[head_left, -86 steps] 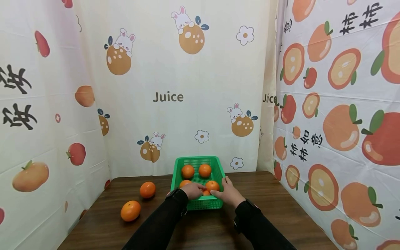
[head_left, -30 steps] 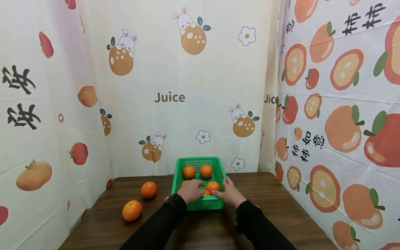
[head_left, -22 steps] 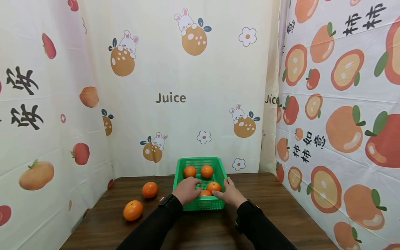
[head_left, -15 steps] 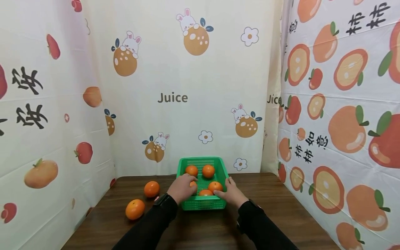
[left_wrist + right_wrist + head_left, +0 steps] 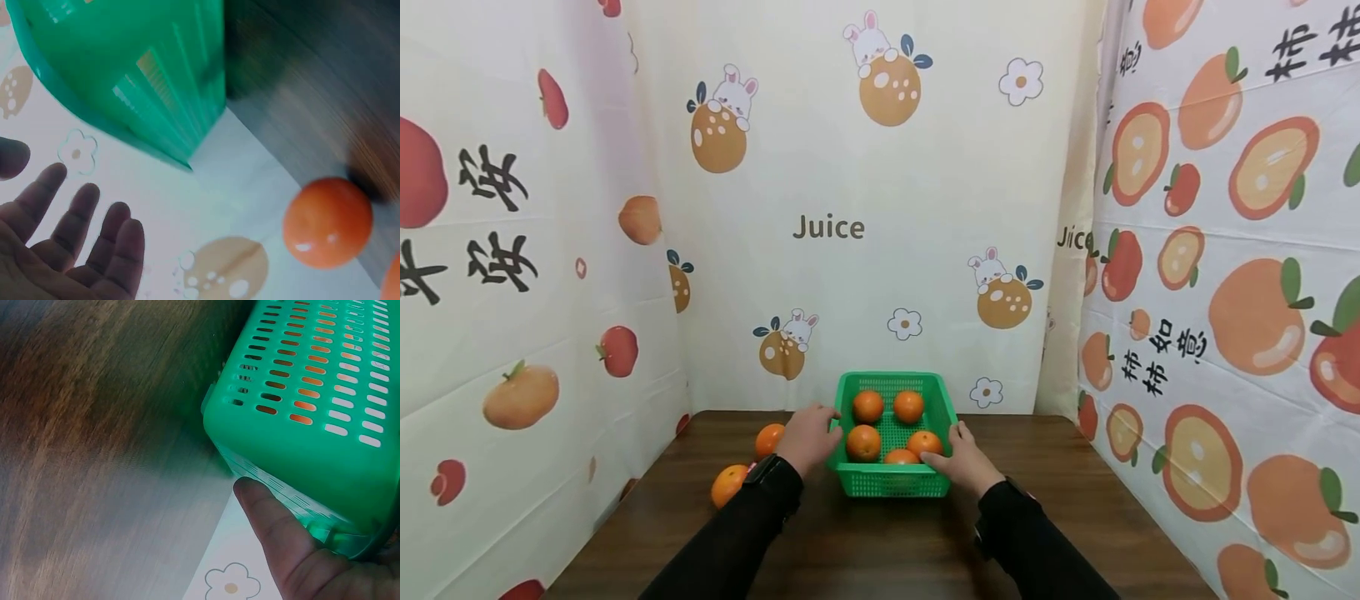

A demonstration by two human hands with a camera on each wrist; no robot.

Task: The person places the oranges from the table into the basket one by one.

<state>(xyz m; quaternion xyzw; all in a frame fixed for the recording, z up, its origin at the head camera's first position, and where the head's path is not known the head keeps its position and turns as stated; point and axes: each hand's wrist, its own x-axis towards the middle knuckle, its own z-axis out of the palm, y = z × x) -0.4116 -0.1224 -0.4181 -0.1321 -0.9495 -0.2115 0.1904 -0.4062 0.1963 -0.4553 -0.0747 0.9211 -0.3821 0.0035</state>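
A green plastic basket (image 5: 895, 483) stands at the back of the table with several oranges (image 5: 863, 443) inside, two at the rear and the others toward the front. My right hand (image 5: 966, 462) grips its right side near the front corner, thumb over the rim and fingers along the outer wall. Just off the left rim is my left hand (image 5: 807, 439), its fingers (image 5: 75, 225) spread and holding nothing in the left wrist view. Two more oranges lie on the table to the left, the near orange (image 5: 728, 485) partly behind my left wrist and the far orange (image 5: 769, 440) beside that hand.
The brown wooden table (image 5: 880, 550) ends at a printed cloth backdrop (image 5: 910, 208) right behind the basket. Patterned cloths hang along both sides, including the right cloth (image 5: 1217, 333).
My left hand has come out of the basket and moved left past its rim, uncovering the left front orange. My right hand keeps its place on the basket. The head view has turned slightly left.
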